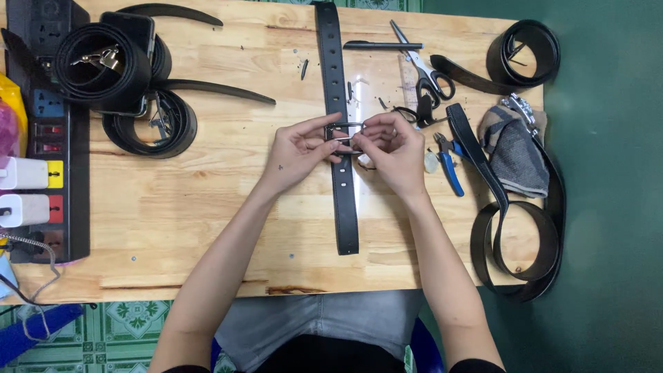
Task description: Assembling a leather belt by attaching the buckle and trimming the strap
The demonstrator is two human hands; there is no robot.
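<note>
A black leather belt lies straight down the middle of the wooden table, its holed end pointing away from me. A metal buckle frame sits across the belt. My left hand pinches the buckle's left side with thumb and fingertips. My right hand grips its right side, fingers curled over it. Both hands meet above the belt.
Coiled black belts lie at the back left beside a power strip with chargers. Scissors, a pen, blue-handled pliers, a grey cloth and more belts are to the right.
</note>
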